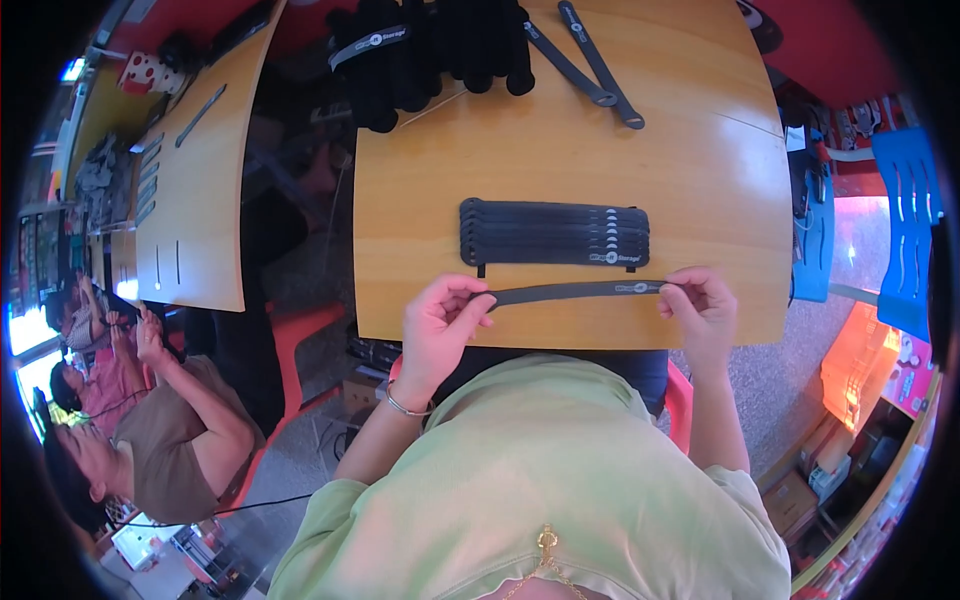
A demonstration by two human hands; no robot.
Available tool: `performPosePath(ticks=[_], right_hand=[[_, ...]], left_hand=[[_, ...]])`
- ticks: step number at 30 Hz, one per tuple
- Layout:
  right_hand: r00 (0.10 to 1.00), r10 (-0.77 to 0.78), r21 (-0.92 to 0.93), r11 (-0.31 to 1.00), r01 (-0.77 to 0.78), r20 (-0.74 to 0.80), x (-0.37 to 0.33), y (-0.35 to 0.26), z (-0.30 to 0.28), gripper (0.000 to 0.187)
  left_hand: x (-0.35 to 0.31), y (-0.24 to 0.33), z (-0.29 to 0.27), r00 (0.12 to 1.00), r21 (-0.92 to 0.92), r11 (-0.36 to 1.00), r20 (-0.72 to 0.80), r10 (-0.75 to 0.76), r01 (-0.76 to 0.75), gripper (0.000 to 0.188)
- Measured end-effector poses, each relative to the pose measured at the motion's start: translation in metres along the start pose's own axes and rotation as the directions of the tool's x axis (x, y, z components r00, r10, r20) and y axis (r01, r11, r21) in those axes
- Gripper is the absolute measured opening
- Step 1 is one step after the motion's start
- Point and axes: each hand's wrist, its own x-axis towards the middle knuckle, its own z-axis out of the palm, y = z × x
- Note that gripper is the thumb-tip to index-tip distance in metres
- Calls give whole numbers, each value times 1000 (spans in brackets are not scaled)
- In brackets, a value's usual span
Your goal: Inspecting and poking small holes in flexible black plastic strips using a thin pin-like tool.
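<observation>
A dark grey strap (pixel 560 292) with a pale printed mark near one end stretches between my hands, just off the near edge of the stack. My left hand (pixel 445 318) pinches its left end between thumb and fingers. The right end is pinched by my right hand (pixel 702 312). Beyond it lies a neat stack of overlapping dark straps (pixel 540 233), their printed ends lined up on the right. Two small black tabs poke out at the stack's near side.
Two loose straps (pixel 590 62) cross at the table's far side. Black bundles of straps (pixel 430 55) sit at the far left of the wooden table (pixel 420 180). Co-workers (pixel 180 440) sit at another table (pixel 205 200) to the left. Blue slatted plastic (pixel 905 230) and an orange basket (pixel 858 365) stand right.
</observation>
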Motion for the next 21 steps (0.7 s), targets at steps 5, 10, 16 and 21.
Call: performPosePath(ticks=[5, 10, 16, 21], right_hand=[[999, -7, -35, 999, 9, 50, 3, 12, 8, 9], [997, -39, -182, 982, 51, 69, 7, 13, 15, 13], [999, -19, -191, 982, 12, -38, 11, 20, 15, 13], [998, -41, -221, 975, 32, -37, 13, 26, 15, 14]], left_hand=[[4, -5, -11, 999, -19, 1000, -37, 11, -12, 15], [14, -6, -16, 996, 71, 996, -62, 62, -58, 16], [23, -8, -13, 987, 125, 992, -152, 50, -31, 7], [29, -13, -13, 979, 219, 974, -182, 94, -53, 7]])
